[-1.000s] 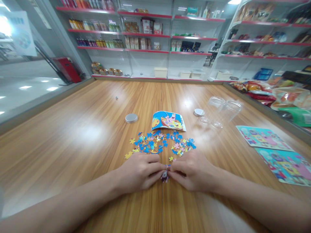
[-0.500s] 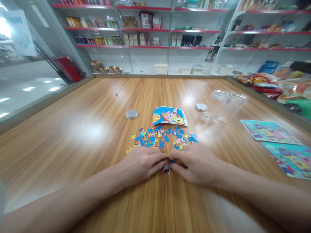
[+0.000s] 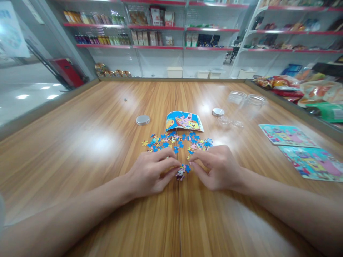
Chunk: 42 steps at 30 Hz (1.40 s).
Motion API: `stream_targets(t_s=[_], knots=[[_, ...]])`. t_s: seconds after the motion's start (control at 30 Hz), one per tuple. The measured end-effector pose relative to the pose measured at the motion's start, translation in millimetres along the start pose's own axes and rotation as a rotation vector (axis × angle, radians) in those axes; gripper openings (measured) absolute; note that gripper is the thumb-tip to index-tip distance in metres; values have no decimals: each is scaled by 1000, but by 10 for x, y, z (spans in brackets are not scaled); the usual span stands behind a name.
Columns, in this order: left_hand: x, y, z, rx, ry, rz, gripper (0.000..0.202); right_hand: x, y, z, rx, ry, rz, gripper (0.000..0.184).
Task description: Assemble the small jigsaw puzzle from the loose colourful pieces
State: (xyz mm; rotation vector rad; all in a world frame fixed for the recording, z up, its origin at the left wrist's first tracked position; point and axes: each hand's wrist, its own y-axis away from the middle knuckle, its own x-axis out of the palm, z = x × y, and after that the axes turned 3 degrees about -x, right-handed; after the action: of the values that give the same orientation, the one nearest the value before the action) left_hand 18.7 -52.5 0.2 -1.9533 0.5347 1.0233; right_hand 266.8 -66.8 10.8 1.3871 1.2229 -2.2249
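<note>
The left hand [image 3: 151, 174] is keeping its fingertip pinch on the joined puzzle cluster [image 3: 182, 171], toward the table's [image 3: 80, 142] near edge, just before the loose pieces [image 3: 177, 142]; the right hand [image 3: 218, 170] is loosening, fingers lifting off, empty

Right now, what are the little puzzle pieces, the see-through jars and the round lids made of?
The puzzle pieces look like thin printed cardboard: flat, matt, bright colours. The jars are clear plastic or glass, hard to tell; the table shows through them. The lids seem metal: silvery grey with a dull sheen.
</note>
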Motion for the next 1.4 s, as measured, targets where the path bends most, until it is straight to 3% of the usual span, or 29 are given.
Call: stream_targets(t_s=[0.23, 0.47, 0.57, 0.8, 0.9, 1.1, 1.23, 1.4], knots=[[27, 16, -50, 138, 39, 163, 22, 26, 11, 1, -2, -23, 276, 13], [35, -3, -43, 106, 34, 182, 17, 56, 17, -64, 112, 3, 180, 18], [59, 6, -29, 110, 11, 138, 15, 67, 4, -95, 160, 29, 221, 21], [52, -13, -43, 108, 23, 151, 14, 92, -9, -112, 126, -61, 131, 15], [33, -28, -54, 106, 37, 169, 14, 101, -11, -123, 94, -85, 180, 25], [32, -24, -53, 76, 49, 185, 12, 76, -23, -102, 133, -49, 271, 20], [30, -17, -54, 58, 62, 225, 11, 55, -29, -89, 65, -34, 320, 33], [45, -20, -39, 58, 48, 220, 13, 56, -33, -82, 105, 30, 354, 25]])
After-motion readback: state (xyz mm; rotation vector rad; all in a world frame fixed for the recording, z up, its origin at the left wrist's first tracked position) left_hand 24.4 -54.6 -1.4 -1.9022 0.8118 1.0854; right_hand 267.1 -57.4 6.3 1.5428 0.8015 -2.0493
